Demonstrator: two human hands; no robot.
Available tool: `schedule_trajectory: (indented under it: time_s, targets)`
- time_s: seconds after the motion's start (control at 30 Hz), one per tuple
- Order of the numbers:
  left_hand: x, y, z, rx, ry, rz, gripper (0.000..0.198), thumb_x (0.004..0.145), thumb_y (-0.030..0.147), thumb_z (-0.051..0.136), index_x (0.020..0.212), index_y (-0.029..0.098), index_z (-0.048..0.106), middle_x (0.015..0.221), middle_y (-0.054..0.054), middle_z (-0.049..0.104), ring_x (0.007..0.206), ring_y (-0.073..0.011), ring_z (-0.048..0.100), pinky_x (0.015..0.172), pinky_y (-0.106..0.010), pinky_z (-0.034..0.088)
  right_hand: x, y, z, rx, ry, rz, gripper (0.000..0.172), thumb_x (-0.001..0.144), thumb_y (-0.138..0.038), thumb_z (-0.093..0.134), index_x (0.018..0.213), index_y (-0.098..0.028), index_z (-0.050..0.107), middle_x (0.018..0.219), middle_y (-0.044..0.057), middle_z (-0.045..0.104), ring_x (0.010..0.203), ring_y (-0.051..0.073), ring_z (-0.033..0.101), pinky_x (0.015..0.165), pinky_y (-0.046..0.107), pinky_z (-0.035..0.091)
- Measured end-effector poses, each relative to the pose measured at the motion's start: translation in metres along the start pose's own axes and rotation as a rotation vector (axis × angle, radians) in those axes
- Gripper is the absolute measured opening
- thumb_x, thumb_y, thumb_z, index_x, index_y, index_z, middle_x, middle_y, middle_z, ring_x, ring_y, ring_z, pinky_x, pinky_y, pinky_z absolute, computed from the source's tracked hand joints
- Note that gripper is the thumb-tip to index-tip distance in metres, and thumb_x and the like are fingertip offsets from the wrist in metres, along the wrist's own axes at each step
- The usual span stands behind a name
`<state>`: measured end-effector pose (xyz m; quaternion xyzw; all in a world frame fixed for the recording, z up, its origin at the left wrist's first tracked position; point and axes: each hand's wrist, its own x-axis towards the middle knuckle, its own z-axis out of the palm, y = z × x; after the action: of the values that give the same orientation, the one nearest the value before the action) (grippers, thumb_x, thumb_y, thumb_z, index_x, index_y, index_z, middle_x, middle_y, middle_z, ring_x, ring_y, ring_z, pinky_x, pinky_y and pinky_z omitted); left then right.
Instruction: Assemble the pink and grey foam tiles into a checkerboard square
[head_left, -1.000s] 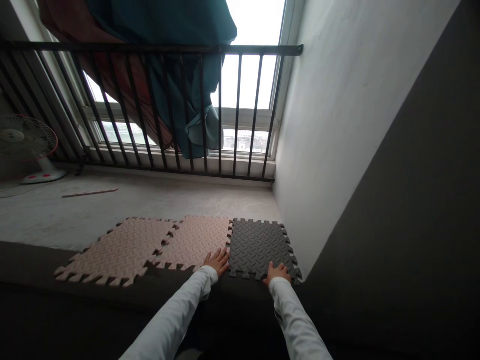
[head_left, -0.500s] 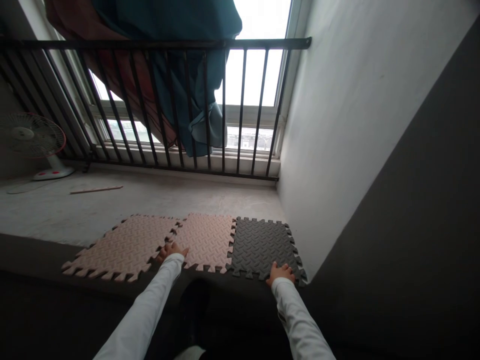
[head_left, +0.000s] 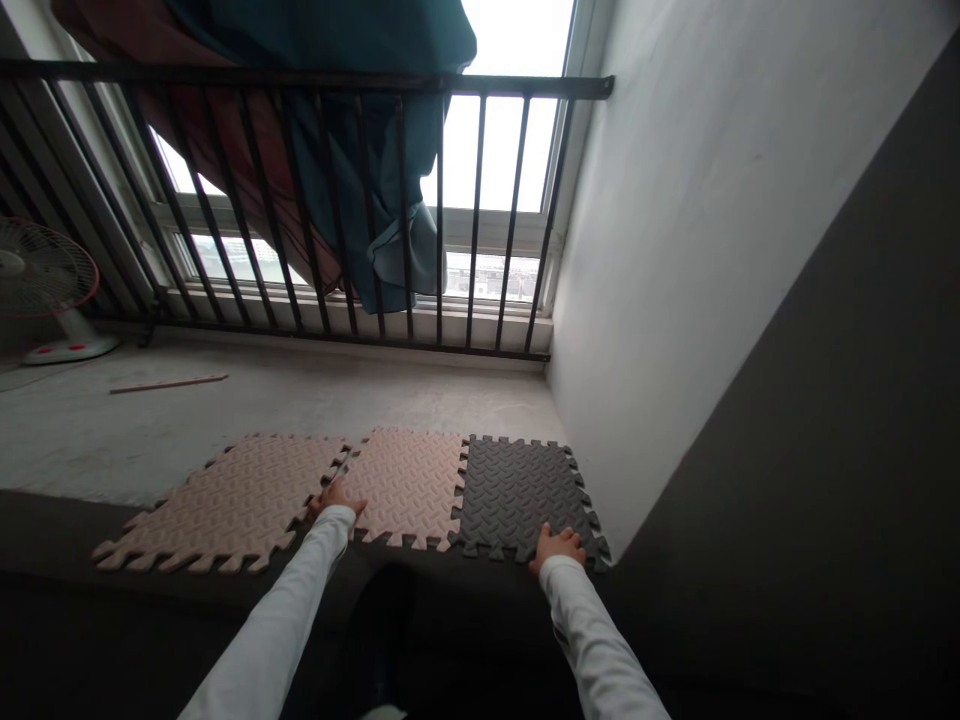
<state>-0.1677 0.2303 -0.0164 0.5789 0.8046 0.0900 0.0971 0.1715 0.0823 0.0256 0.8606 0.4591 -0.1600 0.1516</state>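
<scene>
Left hand (head_left: pixel 335 497) lies open, palm down, holding nothing, fingertips at the seam between the left pink mat (head_left: pixel 225 503) and middle pink mat (head_left: pixel 405 487). Right hand (head_left: pixel 556 547) rests open on the near edge of the grey mat (head_left: pixel 517 497), also holding nothing. All three mats lie in a row on the concrete floor (head_left: pixel 300 410).

A black metal railing (head_left: pixel 315 80) spans a daylit window (head_left: pixel 495 150), with a teal curtain (head_left: pixel 379 150) hanging behind its bars. A white plastered wall (head_left: pixel 675 280) bounds the right side of the concrete floor (head_left: pixel 300 410). A floor fan (head_left: pixel 37 270) stands at far left, near a thin wooden strip (head_left: pixel 169 384).
</scene>
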Motion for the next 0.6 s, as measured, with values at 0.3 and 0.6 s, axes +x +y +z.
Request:
schedule_trajectory:
  time_s: [0.3, 0.6]
  targets:
    - [0.0, 0.003, 0.0, 0.116, -0.061, -0.049, 0.066, 0.063, 0.041, 0.052, 0.122, 0.016, 0.036, 0.128, -0.009, 0.04, 0.115, -0.02, 0.035, 0.097, -0.027, 0.024, -0.003, -0.001, -0.002, -0.019, -0.009, 0.01, 0.078, 0.063, -0.039, 0.057, 0.129, -0.018, 0.023, 0.133, 0.023, 0.021, 0.12, 0.036, 0.022, 0.087, 0.052, 0.025]
    - [-0.051, 0.09, 0.022, 0.208, -0.075, 0.506, 0.056, 0.078, 0.037, 0.026, 0.13, 0.019, 0.021, 0.139, -0.002, 0.013, 0.127, -0.0189, 0.009, 0.102, -0.042, 0.008, -0.001, 0.001, 0.0, -0.029, -0.021, 0.002, 0.079, 0.063, -0.038, 0.058, 0.13, -0.018, 0.021, 0.134, 0.023, 0.019, 0.121, 0.036, 0.02, 0.088, 0.052, 0.024]
